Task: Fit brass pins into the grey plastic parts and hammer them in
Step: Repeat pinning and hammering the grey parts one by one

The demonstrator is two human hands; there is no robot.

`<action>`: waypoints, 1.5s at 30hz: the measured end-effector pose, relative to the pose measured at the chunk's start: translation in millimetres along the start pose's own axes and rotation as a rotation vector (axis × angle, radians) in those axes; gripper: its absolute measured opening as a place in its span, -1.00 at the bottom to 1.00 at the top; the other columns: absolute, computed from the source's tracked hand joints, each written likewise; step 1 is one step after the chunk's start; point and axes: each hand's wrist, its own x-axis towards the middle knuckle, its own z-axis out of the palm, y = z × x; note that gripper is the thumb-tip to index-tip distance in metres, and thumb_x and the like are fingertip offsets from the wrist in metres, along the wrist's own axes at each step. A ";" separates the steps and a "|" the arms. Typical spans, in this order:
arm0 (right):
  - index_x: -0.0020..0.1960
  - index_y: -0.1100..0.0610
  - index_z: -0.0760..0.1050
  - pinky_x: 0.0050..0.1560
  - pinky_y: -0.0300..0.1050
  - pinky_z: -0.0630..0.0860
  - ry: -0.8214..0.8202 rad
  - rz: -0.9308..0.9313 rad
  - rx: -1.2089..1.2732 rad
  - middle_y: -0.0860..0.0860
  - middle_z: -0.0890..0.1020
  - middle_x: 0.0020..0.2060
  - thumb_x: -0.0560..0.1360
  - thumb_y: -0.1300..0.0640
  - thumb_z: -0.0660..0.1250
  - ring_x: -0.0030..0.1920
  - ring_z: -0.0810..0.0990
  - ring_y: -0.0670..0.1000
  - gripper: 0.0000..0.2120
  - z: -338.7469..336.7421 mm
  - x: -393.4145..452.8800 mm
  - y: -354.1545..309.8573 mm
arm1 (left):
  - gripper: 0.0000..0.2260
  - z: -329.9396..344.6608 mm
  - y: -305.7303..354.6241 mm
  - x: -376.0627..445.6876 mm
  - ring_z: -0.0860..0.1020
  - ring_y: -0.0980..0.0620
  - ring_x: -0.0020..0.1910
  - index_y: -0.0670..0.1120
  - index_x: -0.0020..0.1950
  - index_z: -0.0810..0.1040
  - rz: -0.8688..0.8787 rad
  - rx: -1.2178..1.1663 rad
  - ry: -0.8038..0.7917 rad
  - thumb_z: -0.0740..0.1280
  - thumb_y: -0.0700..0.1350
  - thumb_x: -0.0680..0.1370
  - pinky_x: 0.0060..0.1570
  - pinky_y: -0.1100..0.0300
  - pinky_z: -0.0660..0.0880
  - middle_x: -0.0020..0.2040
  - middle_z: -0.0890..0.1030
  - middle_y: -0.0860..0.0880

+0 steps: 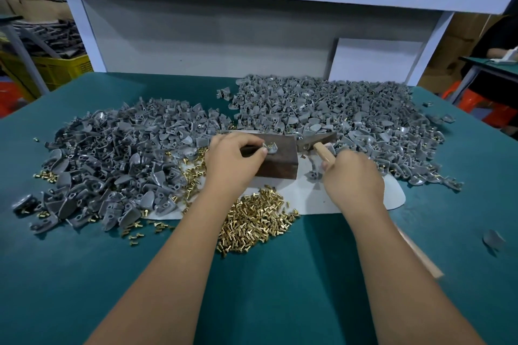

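We are at the hammering step. Our left hand [234,158] pinches one grey plastic part [269,147] between thumb and fingertips and holds it down on top of the dark metal block [276,158], which stands on a pale mat [308,199] in the middle of the green worktop [252,274]. A brass pin [268,145] shows in the part, seemingly seated but not yet driven home, though it is too small to be sure. Our right hand [351,176] is curled round the wooden handle of the hammer [318,141], whose head hangs just to the right of the block, near the part but apart from it.

The stock lies all around: a heap of grey parts [117,154] on the left, a larger heap [336,112] behind and to the right, and a loose pile of brass pins [252,221] in front of the block, between our forearms.

The next move, as we judge it, is a short, square tap on the pin head. It calls for keeping the part flat on the block and our left fingertips clear of the strike, since they sit just beside the pin. A skewed blow could bend the pin or flick the part away.
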 end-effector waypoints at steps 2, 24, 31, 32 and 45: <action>0.09 0.23 0.41 -0.24 -0.08 0.32 0.027 0.010 0.062 0.18 0.55 -0.03 0.57 0.06 0.27 -0.04 0.54 0.22 -0.76 -8.8 0.8 -2.9 | -0.94 0.6 2.1 -1.5 0.37 0.00 0.20 0.09 -0.03 0.67 0.003 0.048 0.017 0.43 -0.02 0.52 0.29 -0.03 0.32 0.04 0.60 0.18; 0.39 -0.26 0.34 0.00 -0.09 0.52 -0.132 -0.390 0.078 -0.14 0.59 0.21 0.59 0.08 0.19 0.17 0.57 0.04 -0.58 -73.6 -1.5 -47.4 | -0.88 1.4 6.4 -1.9 0.42 0.04 0.23 0.11 0.02 0.71 0.001 0.128 0.092 0.42 0.01 0.52 0.32 -0.10 0.27 0.05 0.66 0.19; 0.33 -0.27 0.40 -0.19 -0.13 0.48 -0.085 -0.419 0.077 -0.09 0.64 0.12 0.58 0.10 0.19 0.03 0.61 0.07 -0.61 -73.0 -3.9 -51.9 | -0.88 7.2 2.0 -1.4 0.42 0.07 0.25 0.14 0.02 0.71 -0.027 0.174 0.126 0.41 0.06 0.52 0.12 0.03 0.12 0.09 0.65 0.22; 0.31 -0.25 0.42 -0.20 -0.14 0.45 -0.108 -0.438 0.039 -0.07 0.64 0.10 0.58 0.10 0.19 0.01 0.60 0.08 -0.62 -72.6 -4.9 -53.3 | -0.88 7.2 1.9 -1.2 0.42 0.06 0.25 0.15 0.02 0.71 -0.032 0.182 0.120 0.41 0.07 0.52 0.11 0.03 0.12 0.09 0.65 0.22; 0.35 -0.21 0.38 -0.27 -0.11 0.34 0.177 -0.410 0.041 -0.02 0.66 0.07 0.57 0.11 0.19 0.01 0.62 0.16 -0.60 -71.5 -5.6 -62.4 | -0.88 8.8 0.6 -0.4 0.44 0.08 0.24 0.16 0.01 0.70 -0.057 0.154 0.124 0.41 0.10 0.52 0.32 -0.10 0.13 0.06 0.65 0.20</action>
